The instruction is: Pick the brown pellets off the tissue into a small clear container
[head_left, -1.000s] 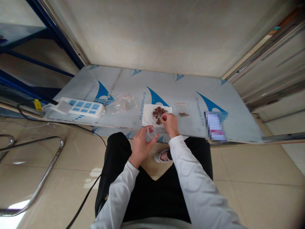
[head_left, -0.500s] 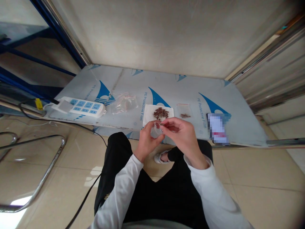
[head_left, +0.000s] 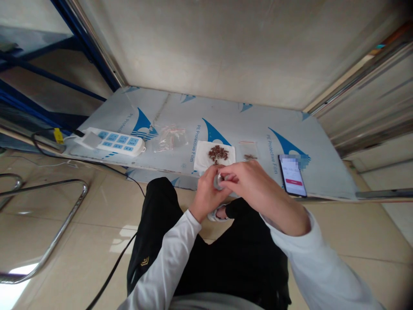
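Observation:
Held just over the near edge of the table, a small clear plastic bag (head_left: 217, 181) sits between my two hands. My left hand (head_left: 205, 193) has its fingers and thumb closed around the bag from the left. From the right, my right hand (head_left: 253, 184) reaches over with bent fingers pinched at the bag's mouth, covering part of it. Whether anything is inside the bag cannot be made out. Just beyond my hands, a heap of small dark brown pieces (head_left: 218, 152) lies on a white paper sheet (head_left: 201, 159). To its right lies a clear zip bag (head_left: 248, 147) with several such pieces.
Left of the paper is a loose pile of clear zip bags (head_left: 171, 137). Further left lies a white power strip (head_left: 121, 144) with cords. A phone (head_left: 293, 177) rests at the table's right front. The film-covered table (head_left: 219, 110) meets a wall behind.
My right hand has turned and its forearm has swung out to the right, with its fingertips now lower over the bag's mouth. My left hand has shifted slightly right and down.

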Available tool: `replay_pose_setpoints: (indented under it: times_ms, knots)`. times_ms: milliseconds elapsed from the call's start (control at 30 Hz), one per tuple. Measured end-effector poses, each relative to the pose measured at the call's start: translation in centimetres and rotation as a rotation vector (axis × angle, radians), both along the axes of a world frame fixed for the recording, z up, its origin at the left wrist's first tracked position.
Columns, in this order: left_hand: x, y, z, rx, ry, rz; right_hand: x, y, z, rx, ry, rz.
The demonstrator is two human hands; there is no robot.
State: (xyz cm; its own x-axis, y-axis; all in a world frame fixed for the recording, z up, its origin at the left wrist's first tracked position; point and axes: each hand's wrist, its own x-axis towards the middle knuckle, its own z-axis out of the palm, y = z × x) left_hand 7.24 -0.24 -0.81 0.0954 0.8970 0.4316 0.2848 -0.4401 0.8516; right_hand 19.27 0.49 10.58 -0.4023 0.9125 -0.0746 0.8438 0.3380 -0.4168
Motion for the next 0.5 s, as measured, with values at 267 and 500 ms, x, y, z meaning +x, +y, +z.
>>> replay_pose_setpoints:
  times_ms: [267, 500]
  knots:
    - [-0.5, -1.0, -0.7, -0.058, -0.027, 0.123, 1.5, -0.9, -2.5, 0.063, 0.453, -0.184]
    - [-1.6, -1.8, -1.3, -0.113, -0.031, 0.180, 4.4, 3.6, -11.8, 0.163, 0.323, -0.484]
